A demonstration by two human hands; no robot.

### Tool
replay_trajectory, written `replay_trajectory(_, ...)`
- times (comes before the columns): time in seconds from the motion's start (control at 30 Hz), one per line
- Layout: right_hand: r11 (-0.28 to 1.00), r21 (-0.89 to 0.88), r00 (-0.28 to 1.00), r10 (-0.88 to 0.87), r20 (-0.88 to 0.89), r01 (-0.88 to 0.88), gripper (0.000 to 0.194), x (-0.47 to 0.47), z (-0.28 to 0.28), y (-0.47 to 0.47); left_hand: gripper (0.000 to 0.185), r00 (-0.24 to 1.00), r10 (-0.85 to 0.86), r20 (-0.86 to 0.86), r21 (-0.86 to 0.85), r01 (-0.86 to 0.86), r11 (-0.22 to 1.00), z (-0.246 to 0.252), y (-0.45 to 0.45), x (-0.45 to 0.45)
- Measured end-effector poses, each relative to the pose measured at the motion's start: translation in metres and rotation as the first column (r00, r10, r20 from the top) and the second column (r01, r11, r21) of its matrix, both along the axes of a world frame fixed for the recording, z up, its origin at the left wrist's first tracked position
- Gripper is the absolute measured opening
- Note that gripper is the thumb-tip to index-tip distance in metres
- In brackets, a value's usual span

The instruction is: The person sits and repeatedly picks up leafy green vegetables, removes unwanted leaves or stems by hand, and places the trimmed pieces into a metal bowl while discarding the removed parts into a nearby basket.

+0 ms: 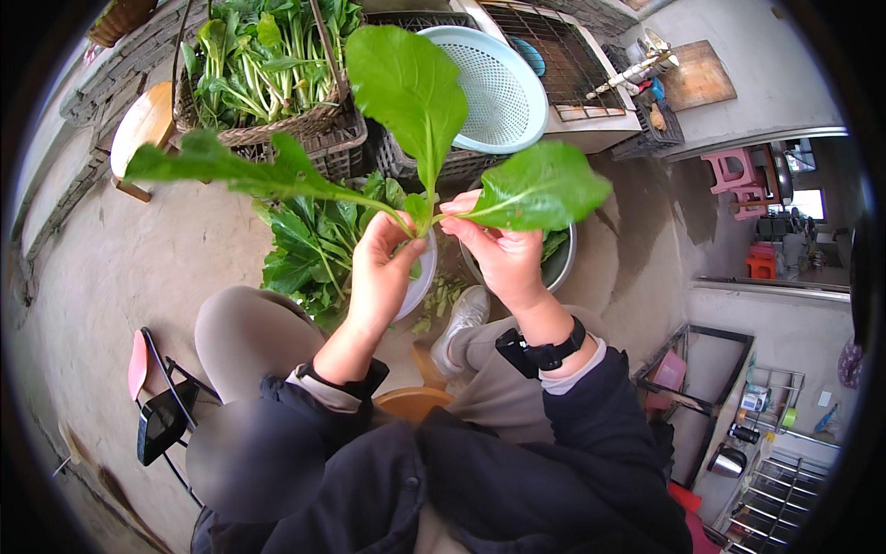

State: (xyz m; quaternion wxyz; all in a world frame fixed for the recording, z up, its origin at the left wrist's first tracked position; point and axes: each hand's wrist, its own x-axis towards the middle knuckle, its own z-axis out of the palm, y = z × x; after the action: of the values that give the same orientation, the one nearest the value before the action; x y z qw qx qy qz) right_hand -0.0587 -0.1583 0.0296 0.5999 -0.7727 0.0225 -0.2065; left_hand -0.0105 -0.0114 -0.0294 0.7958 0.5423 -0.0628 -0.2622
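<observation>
A leafy green plant (408,97) with broad leaves spreads out before me, held up by both hands. My left hand (381,266) pinches its base between thumb and fingers. At the right, my right hand (502,249) grips the stalk of one leaf (547,185), close to where it joins the base. Below them on the floor lies a heap of loose greens (304,242). A white basin (421,277) stands partly hidden behind my left hand. Behind my right hand is a metal basin (569,260) with green leaves in it.
A woven basket (291,124) full of greens rests on a black plastic crate (339,149). Beside it sits a light blue colander (495,90). A wooden stool (142,124) stands left, a folding chair (163,415) lower left. Leaf scraps (443,298) lie near my shoe (467,318).
</observation>
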Motion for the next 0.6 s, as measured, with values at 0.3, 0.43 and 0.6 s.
replay_trajectory(0.3, 0.958, 0.195, 0.976, 0.216, -0.013, -0.209, 0.022, -0.011, 0.003, 0.003, 0.021, 1.0, -0.011, 0.024, -0.084, 0.013, 0.996, 0.004, -0.003, 0.003)
replay_trajectory(0.43, 0.544, 0.77, 0.907, 0.409, 0.103, -0.333, 0.036, -0.016, 0.002, 0.0, 0.019, 1.0, -0.024, 0.014, -0.118, 0.025, 0.993, 0.007, -0.002, 0.003)
replay_trajectory(0.6, 0.7, 0.618, 0.904, 0.425, 0.039, -0.356, 0.036, -0.019, 0.003, -0.002, 0.021, 0.998, -0.045, 0.032, -0.144, 0.049, 0.988, 0.005, -0.001, 0.004)
